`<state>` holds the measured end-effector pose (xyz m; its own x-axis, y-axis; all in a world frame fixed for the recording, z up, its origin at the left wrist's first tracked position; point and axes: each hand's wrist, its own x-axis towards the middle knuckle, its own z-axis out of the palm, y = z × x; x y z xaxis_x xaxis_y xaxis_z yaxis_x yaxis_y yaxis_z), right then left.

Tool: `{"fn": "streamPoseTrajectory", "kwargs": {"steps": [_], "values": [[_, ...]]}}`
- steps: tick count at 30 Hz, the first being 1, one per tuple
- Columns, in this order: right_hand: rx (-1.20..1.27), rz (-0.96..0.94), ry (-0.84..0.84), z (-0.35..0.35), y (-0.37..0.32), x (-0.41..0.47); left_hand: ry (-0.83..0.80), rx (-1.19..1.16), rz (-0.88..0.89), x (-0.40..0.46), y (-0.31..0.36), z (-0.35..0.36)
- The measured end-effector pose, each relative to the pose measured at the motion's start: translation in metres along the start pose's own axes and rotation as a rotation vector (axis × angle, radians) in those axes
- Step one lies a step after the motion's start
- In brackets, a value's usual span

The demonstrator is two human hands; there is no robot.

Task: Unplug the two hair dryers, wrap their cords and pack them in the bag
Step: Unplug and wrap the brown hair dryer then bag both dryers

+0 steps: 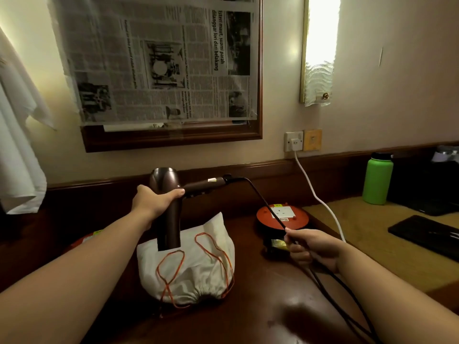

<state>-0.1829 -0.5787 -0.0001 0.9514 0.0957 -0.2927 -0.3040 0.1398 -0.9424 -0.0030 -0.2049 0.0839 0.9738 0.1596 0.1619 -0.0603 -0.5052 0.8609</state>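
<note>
My left hand (155, 201) grips a brown hair dryer (171, 214) by its barrel, held above the white drawstring bag (198, 266) with orange cords. The dryer's handle points right. Its black cord (263, 202) runs from the handle end down to my right hand (310, 247), which is closed on it, then trails toward the lower right. The bag lies bulging on the dark wooden desk (260, 306), its mouth drawn shut toward me. I see no second dryer outside the bag.
An orange extension reel (283, 217) with a white socket sits right of the bag. A white cable (315, 192) runs from the wall socket (294, 141) down to the right. A green bottle (377, 180) and black trays stand at far right. A newspaper covers the mirror.
</note>
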Motion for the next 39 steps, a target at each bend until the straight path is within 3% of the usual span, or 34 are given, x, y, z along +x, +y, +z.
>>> {"fn": "streamPoseTrajectory", "kwargs": {"steps": [4,9,15,20,27,31,35,39], "values": [[-0.110,0.043,0.068,0.010,-0.005,0.002,-0.005,-0.042,-0.044,-0.010,-0.005,-0.004],[-0.247,-0.123,0.174,0.041,-0.038,0.006,-0.030,-0.231,-0.141,-0.023,-0.010,0.001],[-0.107,-0.361,0.095,0.100,-0.076,-0.002,-0.037,-0.434,-0.240,-0.042,-0.006,0.014],[-0.304,-0.458,0.085,0.151,-0.097,-0.006,-0.068,-0.431,-0.196,-0.067,0.001,0.022],[-0.596,-0.792,0.440,0.177,-0.082,0.021,-0.177,-0.498,-0.080,-0.100,0.005,0.038],[-0.696,-0.920,0.536,0.186,-0.060,0.031,-0.220,-0.622,-0.146,-0.105,0.009,0.042],[-0.801,-0.928,0.500,0.185,-0.054,0.033,-0.228,-0.764,-0.252,-0.102,0.014,0.042],[-0.870,-0.870,0.404,0.184,-0.054,0.030,-0.251,-0.806,-0.229,-0.099,0.011,0.042]]}}
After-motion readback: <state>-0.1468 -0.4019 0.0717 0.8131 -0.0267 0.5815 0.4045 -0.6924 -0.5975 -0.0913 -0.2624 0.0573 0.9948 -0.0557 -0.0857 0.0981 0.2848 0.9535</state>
